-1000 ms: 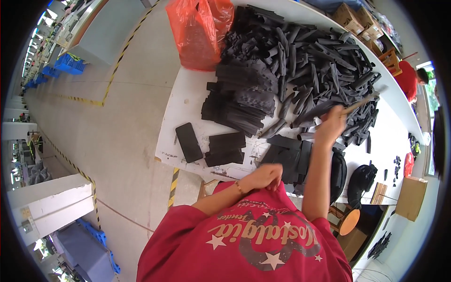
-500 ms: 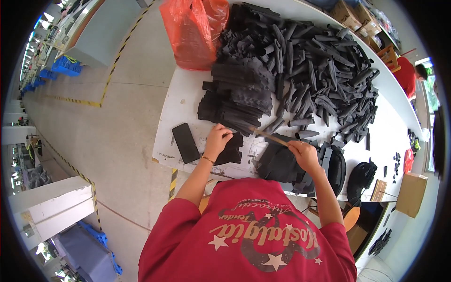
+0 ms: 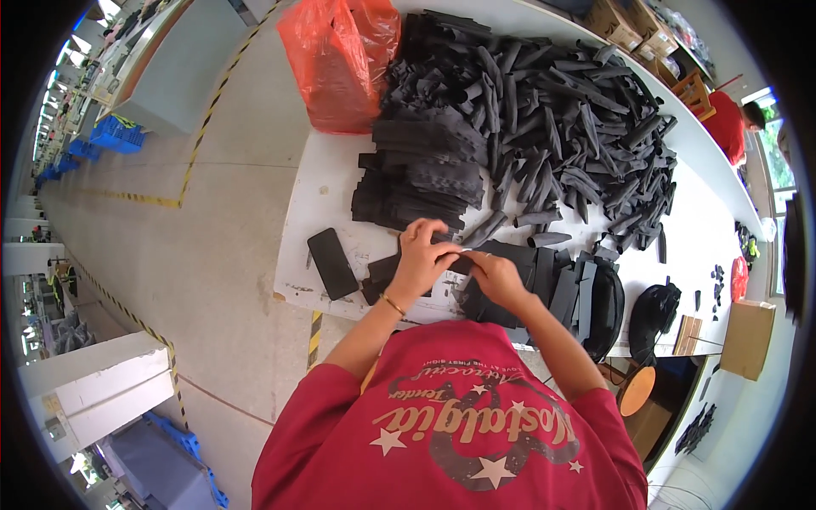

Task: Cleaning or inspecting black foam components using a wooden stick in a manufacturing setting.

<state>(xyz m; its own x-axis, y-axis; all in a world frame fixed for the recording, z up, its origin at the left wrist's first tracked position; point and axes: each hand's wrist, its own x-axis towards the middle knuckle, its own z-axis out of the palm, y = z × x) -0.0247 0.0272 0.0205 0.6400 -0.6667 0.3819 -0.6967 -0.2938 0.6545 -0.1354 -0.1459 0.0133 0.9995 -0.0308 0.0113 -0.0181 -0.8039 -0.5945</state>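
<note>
My left hand (image 3: 421, 259) and my right hand (image 3: 499, 276) meet above the near edge of the table, fingertips almost touching. Between them shows a small black fabric piece (image 3: 461, 264), pinched by my left hand. My right fingers are closed too, but what they grip is hidden; the thin brown stick seen earlier cannot be made out. Black flat pieces (image 3: 382, 270) lie partly under my left wrist. Just beyond my hands is a stack of layered black fabric strips (image 3: 416, 183). Larger black sheets (image 3: 510, 255) lie beneath my right hand.
A big heap of rolled black pieces (image 3: 578, 119) covers the far part of the white table (image 3: 297, 195). A red plastic bag (image 3: 336, 68) stands far left, a black phone (image 3: 332, 263) nearer. To the right lie a black bag (image 3: 654, 308) and a cardboard box (image 3: 748, 340). A person (image 3: 727, 123) is far right.
My right hand has moved left and my left hand slightly right, so they now meet. The stick in my right hand has gone from sight. A black piece now shows between them.
</note>
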